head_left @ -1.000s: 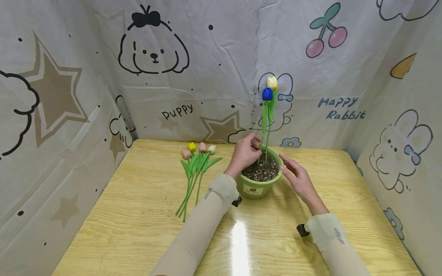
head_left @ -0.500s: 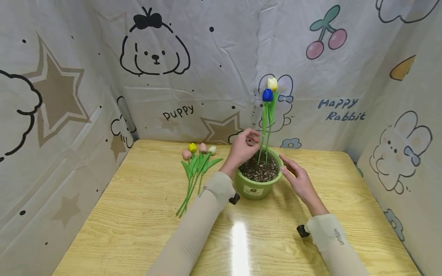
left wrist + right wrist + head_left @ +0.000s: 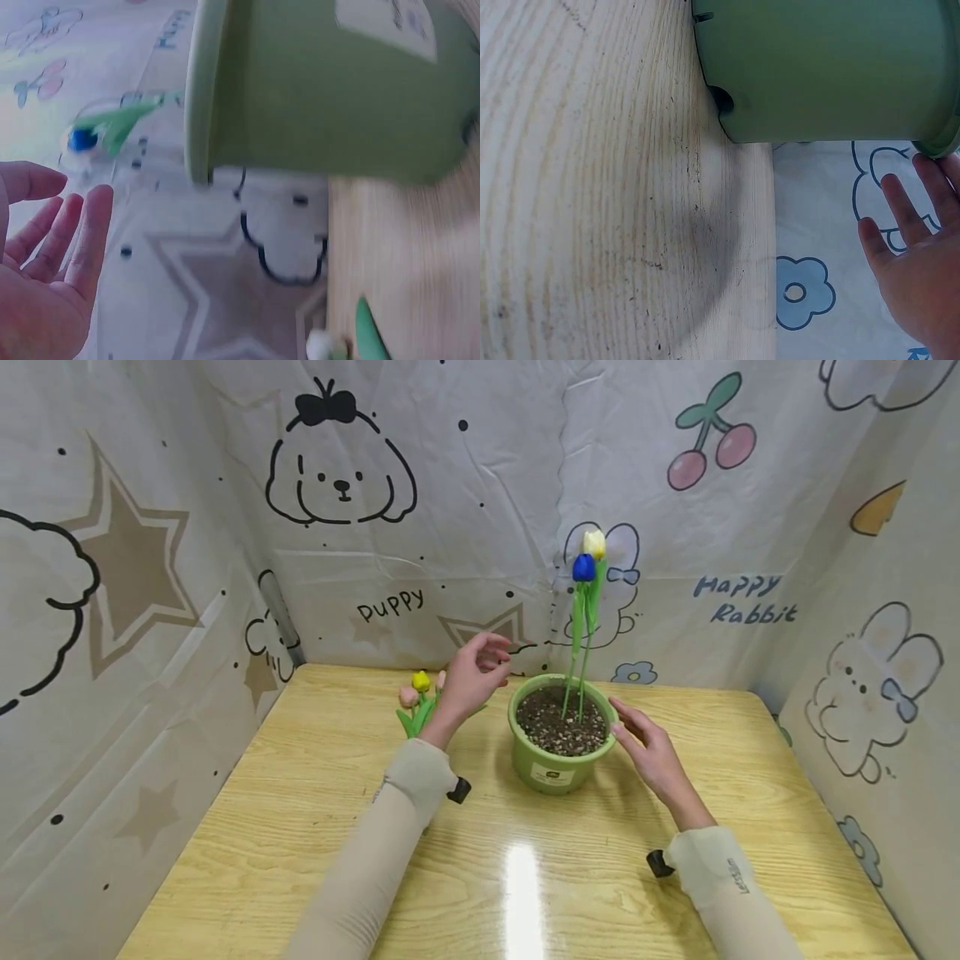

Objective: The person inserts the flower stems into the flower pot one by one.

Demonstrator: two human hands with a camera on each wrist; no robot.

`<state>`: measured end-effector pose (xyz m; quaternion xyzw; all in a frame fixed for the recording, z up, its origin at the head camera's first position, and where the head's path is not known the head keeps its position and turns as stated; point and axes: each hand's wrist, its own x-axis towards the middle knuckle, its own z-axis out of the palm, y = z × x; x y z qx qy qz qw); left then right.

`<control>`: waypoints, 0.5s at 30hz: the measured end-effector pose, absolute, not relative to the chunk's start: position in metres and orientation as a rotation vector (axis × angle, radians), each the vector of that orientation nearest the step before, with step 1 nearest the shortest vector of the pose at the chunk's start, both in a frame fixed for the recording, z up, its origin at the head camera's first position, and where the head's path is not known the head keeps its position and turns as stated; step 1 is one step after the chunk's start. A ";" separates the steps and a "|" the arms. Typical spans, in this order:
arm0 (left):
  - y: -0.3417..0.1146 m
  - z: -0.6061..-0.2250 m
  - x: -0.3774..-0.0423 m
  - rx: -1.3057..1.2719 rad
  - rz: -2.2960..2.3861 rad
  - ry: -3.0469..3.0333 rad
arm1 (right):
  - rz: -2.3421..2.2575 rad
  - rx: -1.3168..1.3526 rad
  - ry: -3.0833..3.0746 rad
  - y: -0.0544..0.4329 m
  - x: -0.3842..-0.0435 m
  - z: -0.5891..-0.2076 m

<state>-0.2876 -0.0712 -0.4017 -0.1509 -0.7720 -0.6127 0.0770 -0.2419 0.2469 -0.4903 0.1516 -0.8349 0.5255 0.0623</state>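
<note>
A green flowerpot (image 3: 551, 768) filled with dark soil (image 3: 551, 714) stands on the table. Two artificial tulips rise from the soil, one blue (image 3: 583, 567) and one pale yellow (image 3: 595, 544). My left hand (image 3: 472, 681) is in the air to the left of the pot, holding nothing, its fingers loosely bent. It partly covers several tulips lying on the table, among them a yellow tulip (image 3: 421, 681) and a pink tulip (image 3: 408, 697). My right hand (image 3: 654, 760) touches the pot's right rim with straight fingertips; in the right wrist view its fingers (image 3: 904, 210) are spread by the rim.
The wooden table (image 3: 600, 893) meets a printed cloth backdrop (image 3: 480, 527) at the back and on both sides. A white tulip (image 3: 319, 345) and a green leaf (image 3: 369, 330) show at the bottom of the left wrist view.
My left hand has drawn away from the tulip stems in the pot and moved left, over the lying tulips. My right hand stays at the rim.
</note>
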 end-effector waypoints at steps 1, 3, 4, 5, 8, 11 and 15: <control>-0.080 -0.403 -0.285 -0.429 -1.842 -2.309 | 1.590 0.459 -2.521 0.247 -0.242 -0.491; -0.097 -0.408 -0.280 -0.378 -1.853 -2.309 | 1.588 0.459 -2.519 0.247 -0.242 -0.491; -0.107 -0.411 -0.278 -0.353 -1.853 -2.308 | 1.587 0.459 -2.520 0.247 -0.243 -0.491; -0.116 -0.415 -0.275 -0.329 -1.856 -2.306 | 1.584 0.459 -2.522 0.247 -0.243 -0.491; -0.146 -0.431 -0.264 -0.232 -1.829 -2.347 | 1.577 0.454 -2.527 0.246 -0.243 -0.491; -0.174 -0.453 -0.253 -0.134 -1.799 -2.415 | 1.573 0.441 -2.530 0.246 -0.242 -0.492; -0.203 -0.478 -0.237 0.014 -1.773 -2.531 | 1.584 0.439 -2.515 0.246 -0.242 -0.492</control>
